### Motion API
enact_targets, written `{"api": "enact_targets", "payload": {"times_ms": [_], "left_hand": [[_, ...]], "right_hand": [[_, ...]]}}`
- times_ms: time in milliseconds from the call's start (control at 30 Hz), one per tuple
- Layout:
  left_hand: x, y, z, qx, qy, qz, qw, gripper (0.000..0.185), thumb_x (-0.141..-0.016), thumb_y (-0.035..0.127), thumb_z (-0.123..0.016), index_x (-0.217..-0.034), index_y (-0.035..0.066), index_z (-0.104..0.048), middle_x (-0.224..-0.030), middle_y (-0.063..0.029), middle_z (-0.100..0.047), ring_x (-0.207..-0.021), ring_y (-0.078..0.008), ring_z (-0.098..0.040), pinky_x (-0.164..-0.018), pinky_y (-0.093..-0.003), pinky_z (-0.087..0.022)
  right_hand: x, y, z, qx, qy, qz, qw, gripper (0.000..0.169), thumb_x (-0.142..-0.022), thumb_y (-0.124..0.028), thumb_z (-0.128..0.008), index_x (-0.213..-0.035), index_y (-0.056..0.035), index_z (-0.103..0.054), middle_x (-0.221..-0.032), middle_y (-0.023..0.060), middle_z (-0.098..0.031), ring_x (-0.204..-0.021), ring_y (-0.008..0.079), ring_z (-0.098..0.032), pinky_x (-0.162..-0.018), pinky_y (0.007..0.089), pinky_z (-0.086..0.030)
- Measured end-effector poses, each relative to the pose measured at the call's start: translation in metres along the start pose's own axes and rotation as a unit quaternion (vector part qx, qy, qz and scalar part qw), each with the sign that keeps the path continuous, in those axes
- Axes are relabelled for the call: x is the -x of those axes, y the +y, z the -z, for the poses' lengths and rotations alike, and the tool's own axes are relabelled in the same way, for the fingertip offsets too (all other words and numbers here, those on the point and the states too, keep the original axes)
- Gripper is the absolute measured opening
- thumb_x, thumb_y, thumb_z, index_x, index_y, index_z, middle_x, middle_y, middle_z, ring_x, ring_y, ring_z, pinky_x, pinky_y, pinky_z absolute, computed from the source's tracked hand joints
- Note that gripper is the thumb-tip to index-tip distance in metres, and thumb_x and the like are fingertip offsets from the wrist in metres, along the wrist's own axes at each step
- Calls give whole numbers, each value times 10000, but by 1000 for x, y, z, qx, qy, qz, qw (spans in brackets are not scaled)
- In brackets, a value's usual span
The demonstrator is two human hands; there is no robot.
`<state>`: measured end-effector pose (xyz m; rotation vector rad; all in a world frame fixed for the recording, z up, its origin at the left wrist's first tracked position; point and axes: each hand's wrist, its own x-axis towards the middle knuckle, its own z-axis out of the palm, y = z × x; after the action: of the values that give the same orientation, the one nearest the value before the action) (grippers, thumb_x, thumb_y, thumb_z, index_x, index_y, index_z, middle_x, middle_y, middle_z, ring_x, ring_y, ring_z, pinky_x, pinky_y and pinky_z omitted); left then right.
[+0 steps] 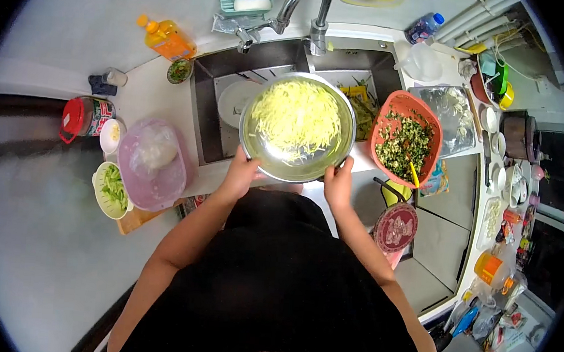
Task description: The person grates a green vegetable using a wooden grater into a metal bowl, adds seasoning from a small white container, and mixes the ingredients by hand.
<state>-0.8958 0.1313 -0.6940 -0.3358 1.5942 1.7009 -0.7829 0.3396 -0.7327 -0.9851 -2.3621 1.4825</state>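
Observation:
A round stainless steel basin [282,172] is held over the near edge of the double sink [206,121]. Pale green shredded vegetable [298,113] is heaped inside it, mostly toward the far side. My left hand [239,175] grips the rim at the lower left, thumb on top. On the lower right of the rim, my right hand [338,185] has the same kind of hold. Just right of the basin stands a coral-coloured plastic bowl [380,156] of chopped greens mixture [402,140], with a yellow-handled utensil [414,173] resting in it.
Left on the counter are a translucent pink tub [163,194], a colander [106,204] of cut green vegetable and a red-lidded jar [72,117]. The faucet [316,31] rises behind the sink. A floury metal sheet [438,120] and a patterned round stool [396,227] are at right.

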Motion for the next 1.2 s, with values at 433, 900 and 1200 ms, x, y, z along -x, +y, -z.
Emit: {"api": "enact_targets", "payload": {"times_ms": [433,900,1200], "left_hand": [[-6,-39,-22,72,-8,20,997,582,-811,-33,-520,-1317,101,-264,-1205,-170,-488,-995,-298,-596,-707,-385,-578],[5,4,-8,14,29,56,998,582,-802,-51,-486,-1303,19,-199,-1242,-237,-445,-1015,-360,-582,-799,-466,-571],[20,4,14,62,45,-1,997,612,-817,-34,-502,-1330,68,-183,-1229,-191,-464,-938,-305,-620,-710,-385,-587]], "right_hand": [[1,-3,28,113,8,-46,992,276,-831,-48,-483,-1055,21,-338,-718,267,-594,-649,432,-600,-583,466,-470],[1,-7,5,89,-23,-40,995,392,-824,-110,-500,-1160,46,-374,-806,307,-602,-743,425,-617,-638,462,-489],[2,-47,-7,49,-59,-43,996,377,-831,-24,-440,-1176,48,-305,-765,286,-590,-670,375,-626,-518,400,-501]]}}
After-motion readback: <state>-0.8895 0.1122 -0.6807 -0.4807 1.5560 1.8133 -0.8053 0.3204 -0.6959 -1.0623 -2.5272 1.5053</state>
